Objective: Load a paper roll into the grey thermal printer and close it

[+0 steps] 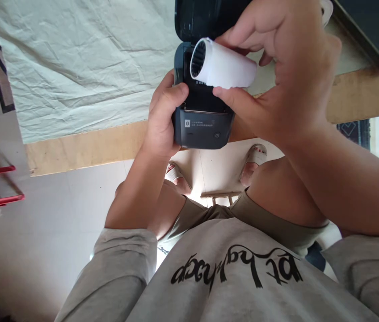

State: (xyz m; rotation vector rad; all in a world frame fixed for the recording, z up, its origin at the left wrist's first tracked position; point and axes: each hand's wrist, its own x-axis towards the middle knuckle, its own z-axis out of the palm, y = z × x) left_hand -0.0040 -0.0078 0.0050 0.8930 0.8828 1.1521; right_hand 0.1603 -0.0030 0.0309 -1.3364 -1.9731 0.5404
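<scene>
Head view: paper roll (pixel 225 67) over printer (pixel 203 123)

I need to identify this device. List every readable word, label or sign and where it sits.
"pt hayhacp", roughly, in stylised black script: grey sweatshirt.
Small pale print: dark grey plastic label printer, too small to read.
Square icon and power symbol: same printer, no words.
White paper roll: no print visible.

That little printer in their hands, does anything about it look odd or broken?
Nothing looks broken. The printer has its lid swung open, gripped by the left hand. The right hand pinches a white paper roll tilted over the open bay, not seated in it.
</scene>
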